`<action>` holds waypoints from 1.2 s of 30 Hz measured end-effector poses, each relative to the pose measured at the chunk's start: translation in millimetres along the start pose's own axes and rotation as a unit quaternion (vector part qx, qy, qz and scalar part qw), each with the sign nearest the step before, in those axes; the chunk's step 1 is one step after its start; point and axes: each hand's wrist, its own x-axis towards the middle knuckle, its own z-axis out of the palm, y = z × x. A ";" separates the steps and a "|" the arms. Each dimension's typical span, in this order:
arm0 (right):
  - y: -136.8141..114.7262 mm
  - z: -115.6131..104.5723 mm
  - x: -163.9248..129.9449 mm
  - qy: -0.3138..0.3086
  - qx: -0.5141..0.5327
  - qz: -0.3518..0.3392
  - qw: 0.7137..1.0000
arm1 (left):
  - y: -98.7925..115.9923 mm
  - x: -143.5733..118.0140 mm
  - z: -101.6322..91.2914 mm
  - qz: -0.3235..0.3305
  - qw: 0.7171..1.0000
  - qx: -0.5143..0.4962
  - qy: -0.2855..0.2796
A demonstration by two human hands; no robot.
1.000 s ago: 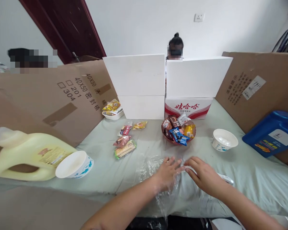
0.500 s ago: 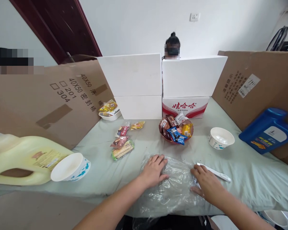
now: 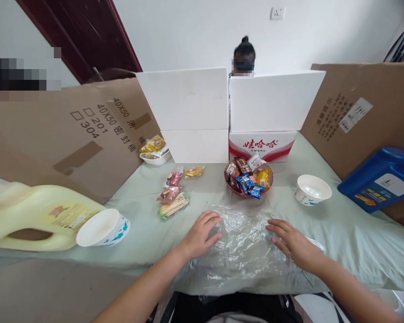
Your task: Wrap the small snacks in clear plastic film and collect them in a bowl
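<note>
A clear plastic bag [image 3: 244,244] lies spread and wrinkled at the table's front edge. On its left side rests my left hand [image 3: 202,234], fingers apart, gripping nothing. Over the bag's right side is my right hand [image 3: 291,242], fingers stretched out and holding nothing. A white utensil [image 3: 316,243] shows only in part, mostly hidden behind my right hand. Just beyond the bag stands a reddish bowl [image 3: 227,179] filled with several wrapped snacks. Left of it lie a pack of biscuit sticks [image 3: 173,205] and several small snack packets [image 3: 170,194].
White boxes [image 3: 195,116] stand at the back, with a person [image 3: 244,54] behind them. Cardboard panels [image 3: 70,107] flank the table. A yellow jug [image 3: 60,220] and a paper bowl [image 3: 103,228] are at left; another bowl [image 3: 311,197] and a blue bottle [image 3: 379,179] are at right.
My hands have moved apart across the plastic bag, which now looks flatter and wider. The white utensil is now mostly covered by my right hand. The view has shifted slightly.
</note>
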 end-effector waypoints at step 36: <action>-13.3 67.4 -13.1 0.180 0.022 0.236 0.955 | -2.1 10.2 35.9 -0.277 0.947 0.159 0.044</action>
